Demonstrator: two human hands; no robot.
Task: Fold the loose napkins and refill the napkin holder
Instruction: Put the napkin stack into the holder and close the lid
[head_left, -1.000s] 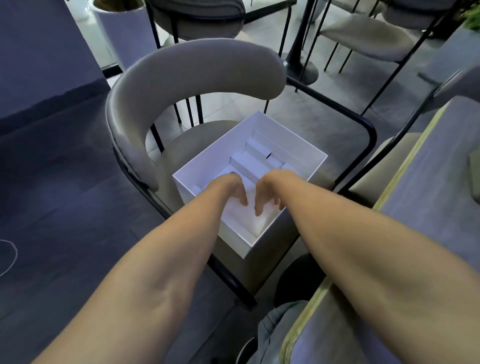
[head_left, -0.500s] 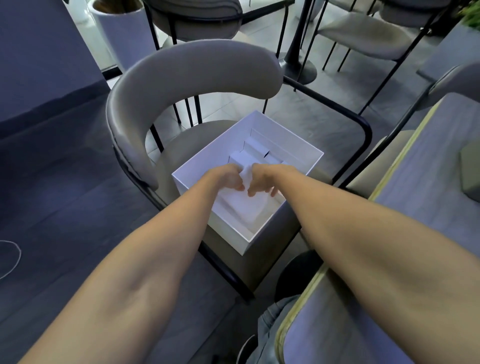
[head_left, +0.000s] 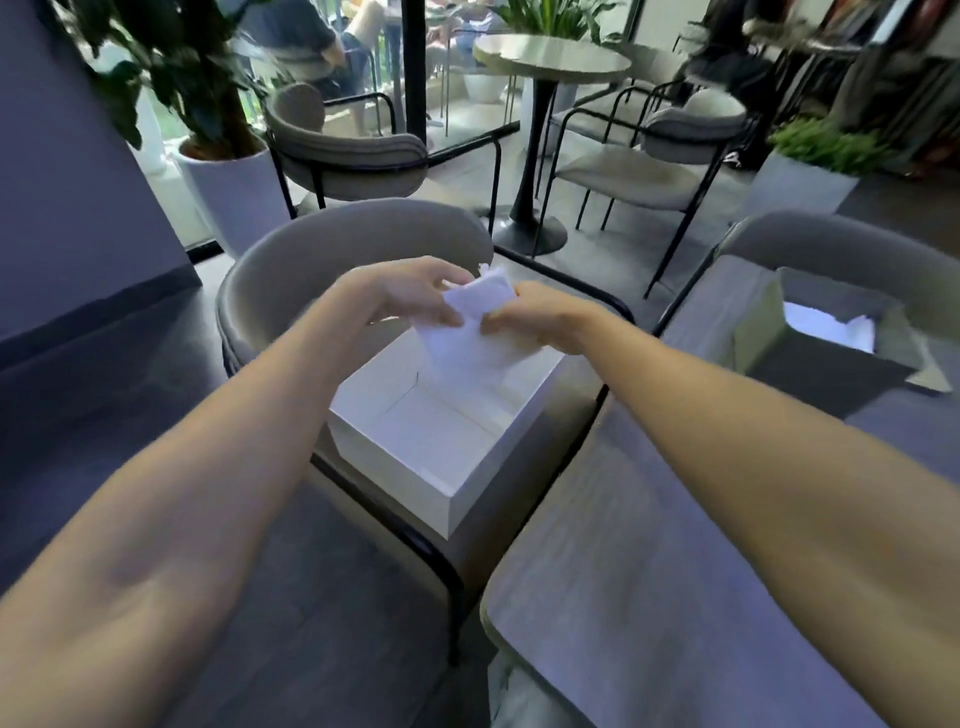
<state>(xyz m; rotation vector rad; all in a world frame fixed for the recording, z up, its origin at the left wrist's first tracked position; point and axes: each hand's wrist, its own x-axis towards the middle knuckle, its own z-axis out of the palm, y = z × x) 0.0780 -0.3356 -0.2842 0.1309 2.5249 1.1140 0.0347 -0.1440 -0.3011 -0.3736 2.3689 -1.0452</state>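
Two forearms reach forward, converging. Left grip and right grip both pinch white napkin, held above white box on chair, over box's 12 o'clock edge; bench at 3 o'clock.

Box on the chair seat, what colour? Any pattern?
White, plain, no pattern: the box shows best in the head view.

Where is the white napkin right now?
Head view, centre: the white napkin is pinched between the left hand and right hand, in the air above the open white box on the grey chair.
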